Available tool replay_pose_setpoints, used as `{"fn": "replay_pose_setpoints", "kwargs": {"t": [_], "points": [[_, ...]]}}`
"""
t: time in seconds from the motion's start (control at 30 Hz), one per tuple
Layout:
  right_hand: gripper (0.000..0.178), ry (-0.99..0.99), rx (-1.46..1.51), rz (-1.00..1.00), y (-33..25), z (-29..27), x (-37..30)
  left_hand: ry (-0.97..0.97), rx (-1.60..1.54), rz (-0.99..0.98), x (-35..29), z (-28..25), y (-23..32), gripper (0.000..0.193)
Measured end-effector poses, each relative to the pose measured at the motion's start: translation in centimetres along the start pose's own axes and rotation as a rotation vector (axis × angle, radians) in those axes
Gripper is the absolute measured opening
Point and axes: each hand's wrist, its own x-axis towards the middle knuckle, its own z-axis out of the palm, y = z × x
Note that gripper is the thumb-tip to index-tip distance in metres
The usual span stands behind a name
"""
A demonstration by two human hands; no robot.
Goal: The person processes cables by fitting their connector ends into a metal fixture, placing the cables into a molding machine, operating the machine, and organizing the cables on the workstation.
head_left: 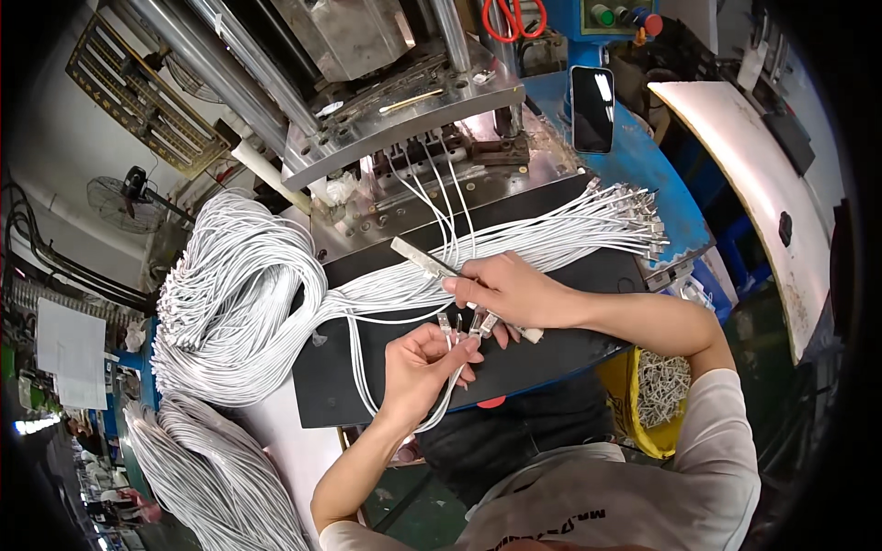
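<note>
Slim white cables with silvery metal plugs are pinched by the left hand, seemingly for steadiness, while a flat grey bar is clasped by the right hand.

Dark block letters, right across the person's pale T-shirt! Far left, any print on the white paper sheet is too faint to read.

A fan stands before a pale wall toward my ten o'clock; lights glow at eight, a white sheet shows near nine, a pale board slants between two and three, green floor just past three.
</note>
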Motion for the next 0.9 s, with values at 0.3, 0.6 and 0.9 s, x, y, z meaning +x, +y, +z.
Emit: {"fn": "replay_pose_setpoints", "kwargs": {"t": [0.3,0.6,0.9], "points": [[0.049,-0.208,0.099,0.078,0.0,-1.4,-0.5,-0.020,-0.016,0.000,-0.1,-0.5,0.1,0.011],[0.046,-0.238,0.178,0.052,0.4,-1.7,-1.0,0.059,-0.191,0.046,0.2,-1.1,-0.3,0.016],[0.057,-0.089,-0.163,-0.292,3.9,-0.4,-0.6,0.063,-0.064,0.027,-0.1,-0.8,-0.6,0.018]]}}
